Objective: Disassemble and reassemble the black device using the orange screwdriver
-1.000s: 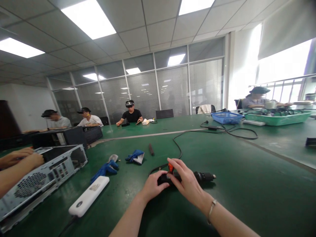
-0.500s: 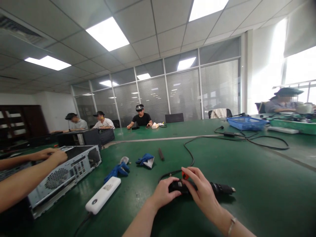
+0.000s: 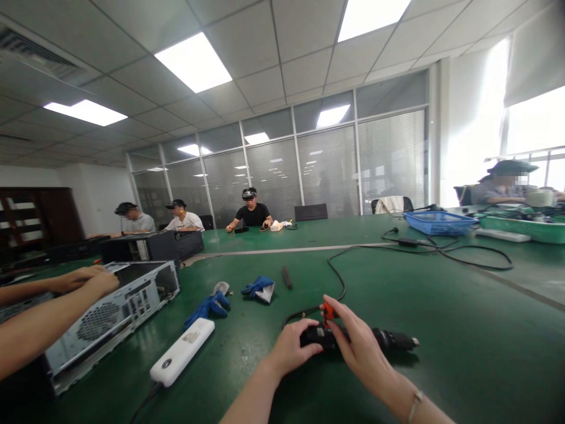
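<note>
A black corded electric screwdriver [image 3: 392,340] lies on the green table with its metal tip pointing right. My left hand [image 3: 292,350] is closed around its cord end, fingers on the far side and thumb on the near side. Between the thumb and fingers of my right hand [image 3: 364,354] is a small orange-red piece [image 3: 327,312], just above the screwdriver body. My right hand covers the middle of the tool, so I cannot tell whether the piece is attached to it. A black cord [image 3: 338,268] runs away from the tool's left end.
At left, another person's arms [image 3: 66,300] reach into an open computer case [image 3: 128,312]. A white power bank-like box [image 3: 183,351], blue gloves [image 3: 209,307] and a dark bar [image 3: 286,277] lie on the table [image 3: 463,341]. Blue [image 3: 441,224] and green baskets [image 3: 525,228] stand at far right.
The orange-red piece shows more fully between my right fingers, having turned or shifted slightly. My left hand keeps its grip, and the screwdriver stays in place.
</note>
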The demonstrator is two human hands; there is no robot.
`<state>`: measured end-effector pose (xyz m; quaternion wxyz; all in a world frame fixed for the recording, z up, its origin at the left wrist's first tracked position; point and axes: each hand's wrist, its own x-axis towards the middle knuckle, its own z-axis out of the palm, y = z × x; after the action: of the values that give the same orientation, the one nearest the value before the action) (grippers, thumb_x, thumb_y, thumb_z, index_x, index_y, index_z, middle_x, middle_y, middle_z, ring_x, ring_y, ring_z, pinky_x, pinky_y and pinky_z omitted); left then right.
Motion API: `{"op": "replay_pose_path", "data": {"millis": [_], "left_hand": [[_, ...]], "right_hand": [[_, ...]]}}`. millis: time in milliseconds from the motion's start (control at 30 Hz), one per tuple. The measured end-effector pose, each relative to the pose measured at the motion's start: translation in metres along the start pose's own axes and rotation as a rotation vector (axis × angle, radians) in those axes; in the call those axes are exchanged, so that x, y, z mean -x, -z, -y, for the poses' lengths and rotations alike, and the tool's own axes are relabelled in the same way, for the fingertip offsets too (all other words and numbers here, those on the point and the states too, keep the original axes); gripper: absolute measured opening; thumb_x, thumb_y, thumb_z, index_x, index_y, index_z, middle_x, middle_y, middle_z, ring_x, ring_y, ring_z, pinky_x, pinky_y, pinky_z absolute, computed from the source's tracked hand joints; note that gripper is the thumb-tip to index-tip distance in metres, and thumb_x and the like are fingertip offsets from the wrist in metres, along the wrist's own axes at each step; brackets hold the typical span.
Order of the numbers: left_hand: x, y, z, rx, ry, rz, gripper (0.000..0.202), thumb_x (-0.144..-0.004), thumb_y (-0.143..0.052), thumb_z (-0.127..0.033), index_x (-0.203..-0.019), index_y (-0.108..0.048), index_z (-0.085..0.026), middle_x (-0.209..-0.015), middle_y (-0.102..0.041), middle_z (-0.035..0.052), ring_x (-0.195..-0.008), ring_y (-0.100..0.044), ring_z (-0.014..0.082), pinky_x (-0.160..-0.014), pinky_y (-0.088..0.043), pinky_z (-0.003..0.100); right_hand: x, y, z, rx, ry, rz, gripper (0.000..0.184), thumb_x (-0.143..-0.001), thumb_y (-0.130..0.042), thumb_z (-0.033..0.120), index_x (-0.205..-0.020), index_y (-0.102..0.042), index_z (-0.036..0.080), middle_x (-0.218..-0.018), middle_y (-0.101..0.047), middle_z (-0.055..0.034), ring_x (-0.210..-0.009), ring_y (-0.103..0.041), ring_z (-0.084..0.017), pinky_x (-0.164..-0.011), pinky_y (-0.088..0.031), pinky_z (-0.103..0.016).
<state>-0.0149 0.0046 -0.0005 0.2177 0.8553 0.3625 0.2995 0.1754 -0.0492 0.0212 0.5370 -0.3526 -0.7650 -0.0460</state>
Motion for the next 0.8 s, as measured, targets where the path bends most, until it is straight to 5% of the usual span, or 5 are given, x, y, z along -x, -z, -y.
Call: {"op": "replay_pose_path", "data": {"millis": [233, 800], "left_hand": [[-0.0041, -0.0001, -0.0003, 0.011, -0.037, -0.011, 0.043, -0.075, -0.072, -0.026, -0.117, -0.062, -0.024, -0.113, -0.068, 0.0025, -0.102, -0.062, 0.0234, -0.094, -0.045, 0.031], [-0.0041, 0.0006, 0.0004, 0.008, -0.041, 0.008, 0.044, -0.076, -0.072, -0.026, -0.119, -0.061, -0.024, -0.114, -0.067, 0.0035, -0.103, -0.062, 0.0233, -0.094, -0.045, 0.031]], "right_hand": [[-0.0033, 0.0054, 0.0014, 0.06, -0.03, -0.003, 0.046, -0.093, -0.043, 0.014, -0.138, -0.04, 0.025, -0.108, -0.06, -0.008, -0.096, -0.06, -0.021, -0.082, -0.054, -0.036], [-0.0033, 0.0055, 0.0011, 0.041, -0.046, -0.002, 0.051, -0.092, -0.048, 0.018, -0.141, -0.037, 0.025, -0.116, -0.058, -0.0099, -0.104, -0.058, -0.023, -0.09, -0.052, -0.041]]}}
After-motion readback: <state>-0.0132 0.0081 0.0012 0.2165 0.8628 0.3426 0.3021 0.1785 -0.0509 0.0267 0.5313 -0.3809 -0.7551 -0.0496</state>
